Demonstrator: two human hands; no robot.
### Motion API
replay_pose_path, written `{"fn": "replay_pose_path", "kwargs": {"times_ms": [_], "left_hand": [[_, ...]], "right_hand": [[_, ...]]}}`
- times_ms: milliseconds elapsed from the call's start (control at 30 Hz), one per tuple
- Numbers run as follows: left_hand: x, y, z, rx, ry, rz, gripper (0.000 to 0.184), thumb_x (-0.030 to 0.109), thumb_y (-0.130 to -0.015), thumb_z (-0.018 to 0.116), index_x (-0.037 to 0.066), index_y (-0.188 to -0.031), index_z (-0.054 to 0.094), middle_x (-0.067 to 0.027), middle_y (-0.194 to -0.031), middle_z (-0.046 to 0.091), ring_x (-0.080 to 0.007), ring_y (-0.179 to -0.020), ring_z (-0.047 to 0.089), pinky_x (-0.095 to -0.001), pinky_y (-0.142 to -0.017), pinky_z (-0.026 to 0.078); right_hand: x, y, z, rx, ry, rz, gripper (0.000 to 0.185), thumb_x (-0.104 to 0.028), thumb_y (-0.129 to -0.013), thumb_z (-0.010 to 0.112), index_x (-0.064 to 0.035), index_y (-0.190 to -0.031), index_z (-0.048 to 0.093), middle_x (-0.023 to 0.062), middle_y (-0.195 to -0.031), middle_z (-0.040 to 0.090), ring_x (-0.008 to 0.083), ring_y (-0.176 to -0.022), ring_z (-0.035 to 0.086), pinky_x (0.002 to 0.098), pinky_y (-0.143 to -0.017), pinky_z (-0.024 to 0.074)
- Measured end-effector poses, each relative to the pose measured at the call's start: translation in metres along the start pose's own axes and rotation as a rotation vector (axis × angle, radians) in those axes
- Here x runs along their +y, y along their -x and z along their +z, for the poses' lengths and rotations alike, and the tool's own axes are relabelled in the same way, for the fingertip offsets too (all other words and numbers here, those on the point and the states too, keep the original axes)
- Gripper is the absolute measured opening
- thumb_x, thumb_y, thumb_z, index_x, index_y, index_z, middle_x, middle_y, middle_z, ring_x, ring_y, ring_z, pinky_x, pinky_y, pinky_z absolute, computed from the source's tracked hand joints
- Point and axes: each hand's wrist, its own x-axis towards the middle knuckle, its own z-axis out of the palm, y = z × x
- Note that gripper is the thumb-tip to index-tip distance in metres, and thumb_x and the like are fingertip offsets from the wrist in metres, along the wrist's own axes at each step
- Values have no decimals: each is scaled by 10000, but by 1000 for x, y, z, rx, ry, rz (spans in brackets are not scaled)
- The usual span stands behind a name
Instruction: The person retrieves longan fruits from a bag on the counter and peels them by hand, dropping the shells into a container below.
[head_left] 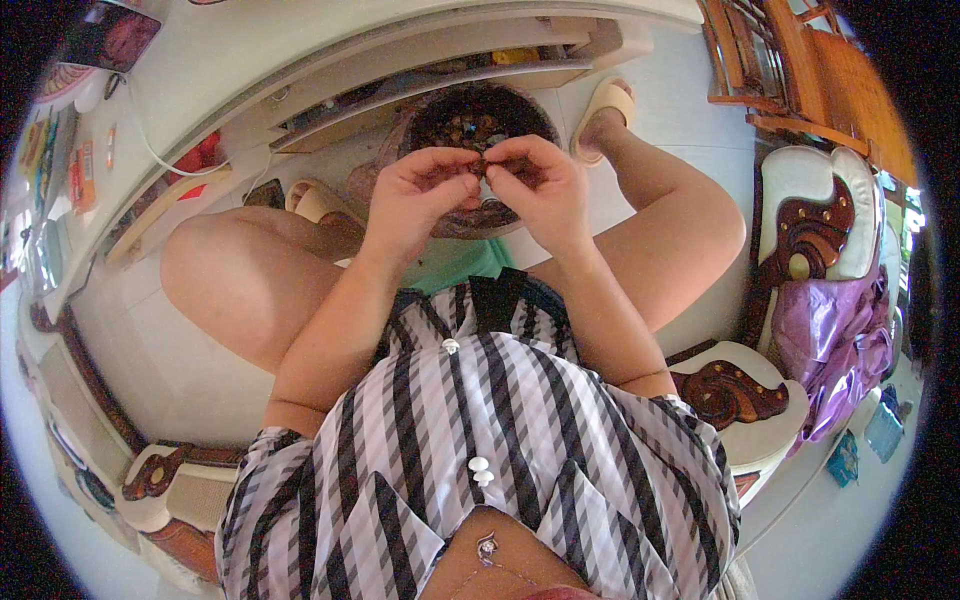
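My left hand [425, 190] and my right hand [540, 190] meet fingertip to fingertip in front of me. Both are closed in a pinch on one small brownish piece [482, 166], too small and too covered by the fingers to name. Directly beneath them stands a round dark bin [545, 118], with what looks like a thin plastic liner around its side. Small brown and pale scraps [470, 130] lie inside it; my hands hide part of them. Something light green [465, 262] shows between my thighs, below the bin.
A long pale table [330, 22] curves across the front, with an open drawer or shelf [430, 80] under its edge. At the upper left lies a phone-like dark device [110, 35] with a white cable [150, 145]. Wooden chairs [800, 75] and purple cloth [825, 340] are at right.
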Motion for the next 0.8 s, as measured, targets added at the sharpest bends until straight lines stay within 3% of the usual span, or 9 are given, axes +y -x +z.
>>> {"fn": "replay_pose_path", "kwargs": {"times_ms": [167,267,367,467,567,667,800], "left_hand": [[3,2,1,35,-43,-46,215,31,-752,618,-19,-959,583,-74,-807,617,-120,-675,587,-235,-625,488],[2,1,-3,-2,-50,-55,212,33,-750,622,-22,-951,586,-75,-813,619,-117,-677,587,-229,-620,487],[0,1,-2,-12,-21,-73,199,40,-748,624,-20,-935,591,-72,-806,619,-112,-669,585,-225,-608,486],[-5,2,-2,6,-80,-58,190,46,-743,625,-21,-918,592,-68,-794,616,-109,-653,583,-226,-597,486],[-3,4,-1,19,-213,-22,188,52,-736,628,-23,-905,590,-68,-786,614,-109,-640,580,-227,-594,486],[-1,5,-1,-2,-172,-34,188,58,-732,627,-26,-897,590,-68,-783,613,-106,-631,577,-224,-592,482],[0,2,-2,-37,-34,-72,184,58,-729,618,-18,-895,596,-55,-776,610,-99,-626,570,-218,-590,470]], "right_hand": [[2,-3,-5,-92,-14,-39,182,-113,-654,677,-34,-811,629,72,-767,613,141,-672,589,251,-607,467],[-8,-4,-11,-135,142,-136,185,-106,-642,673,-38,-809,633,91,-773,611,176,-679,602,272,-614,481],[-12,-2,-9,-149,250,-194,132,-9,-658,632,3,-788,610,56,-767,597,102,-668,574,210,-595,458],[8,-3,-10,-144,375,-341,112,-10,-658,620,2,-769,612,62,-749,596,109,-623,573,211,-565,459],[-6,-3,-9,-182,326,-213,120,0,-666,605,8,-786,610,55,-767,607,100,-643,576,214,-580,465],[-4,-1,-8,-172,44,144,137,-60,-641,644,-9,-768,632,74,-703,608,125,-654,581,240,-595,471],[1,-2,-12,-190,-142,204,149,-73,-649,650,-14,-785,636,62,-708,612,95,-648,565,226,-595,458]]}}
